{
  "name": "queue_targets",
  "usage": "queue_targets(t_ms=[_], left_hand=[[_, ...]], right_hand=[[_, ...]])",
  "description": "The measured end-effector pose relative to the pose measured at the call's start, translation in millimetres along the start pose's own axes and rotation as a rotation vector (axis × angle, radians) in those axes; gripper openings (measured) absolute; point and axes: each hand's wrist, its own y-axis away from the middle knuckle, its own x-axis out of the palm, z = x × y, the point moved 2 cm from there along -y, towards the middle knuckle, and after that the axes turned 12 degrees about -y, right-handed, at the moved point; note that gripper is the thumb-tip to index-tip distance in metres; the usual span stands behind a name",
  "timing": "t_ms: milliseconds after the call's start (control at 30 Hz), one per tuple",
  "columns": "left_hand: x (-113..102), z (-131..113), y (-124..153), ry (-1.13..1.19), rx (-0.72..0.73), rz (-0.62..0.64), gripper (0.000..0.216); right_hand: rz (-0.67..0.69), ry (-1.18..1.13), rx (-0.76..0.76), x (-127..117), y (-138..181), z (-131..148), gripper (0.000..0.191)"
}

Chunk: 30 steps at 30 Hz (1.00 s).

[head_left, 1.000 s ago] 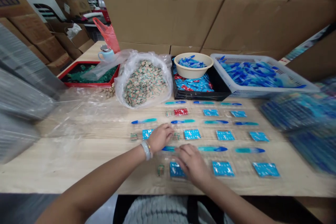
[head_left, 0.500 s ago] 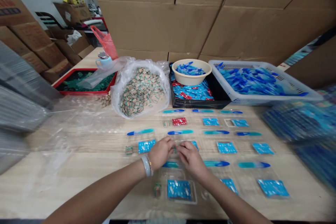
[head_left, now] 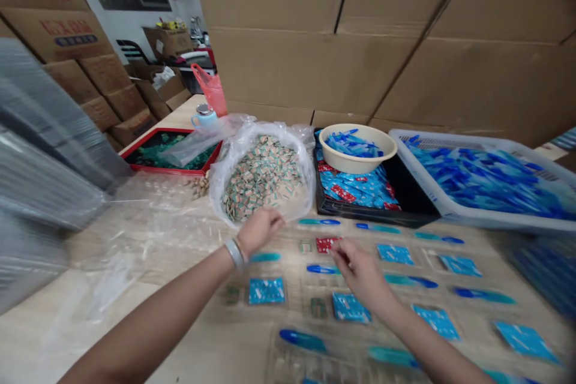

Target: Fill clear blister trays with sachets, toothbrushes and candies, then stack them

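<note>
My left hand (head_left: pixel 260 233), slightly blurred, hovers at the front rim of a plastic-lined tub (head_left: pixel 306 192) full of small square brown-and-green pieces (head_left: pixel 258 177). Its fingers are drawn together; anything between them is hidden. Above the rows of clear trays is my right hand (head_left: pixel 362 273), thumb and fingers pinched close to a red packet (head_left: pixel 326 245). I cannot make out what that pinch holds. Small green pieces (head_left: pixel 318 307), blue printed packets (head_left: pixel 266 291) and blue-and-teal pen-shaped items (head_left: pixel 302 340) lie in the trays.
Behind the rows stands a cream bowl (head_left: pixel 357 163) of blue items, on a black tray (head_left: pixel 378 216) of packets. A white basket (head_left: pixel 445 207) is at right, a red-rimmed tray (head_left: pixel 180 172) at left. Wrapped stacks (head_left: pixel 40 162) and cardboard boxes (head_left: pixel 288 72) flank the table.
My hands, close together over a tray before, have parted. The left has moved up and left to the tub, the right toward the red packet. The view has shifted too.
</note>
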Motion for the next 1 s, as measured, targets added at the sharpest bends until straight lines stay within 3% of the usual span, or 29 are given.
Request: queue_targets(t_ms=[67, 133, 233, 367, 467, 667, 867, 1000], left_hand=[[-7, 36, -28, -0.109, -0.137, -0.034, 0.024], [-7, 58, -54, -0.203, -0.171, -0.043, 0.024], [1, 67, -86, -0.273, -0.107, -0.066, 0.024], [14, 67, -105, -0.323, 0.001, -0.027, 0.025], [19, 70, -100, -0.321, 0.053, 0.015, 0.020], [16, 73, -87, -0.319, 0.089, -0.009, 0.024], [10, 73, -101, -0.062, -0.188, 0.073, 0.022], [12, 80, -110, 0.241, -0.303, 0.050, 0.019]], right_hand=[[0.034, 0.055, -0.004, 3, -41, 4, 0.030], [0.055, 0.078, -0.015, 13, -86, 8, 0.033], [0.052, 0.048, -0.010, 36, -150, 5, 0.021], [0.087, 0.182, 0.150, 63, -202, -16, 0.028], [0.104, 0.226, 0.184, 72, -213, -33, 0.029], [0.116, 0.193, 0.108, 73, -215, -49, 0.007], [0.141, 0.165, 0.100, 76, -216, -50, 0.008], [0.114, 0.097, 0.047, 73, -210, -46, 0.015]])
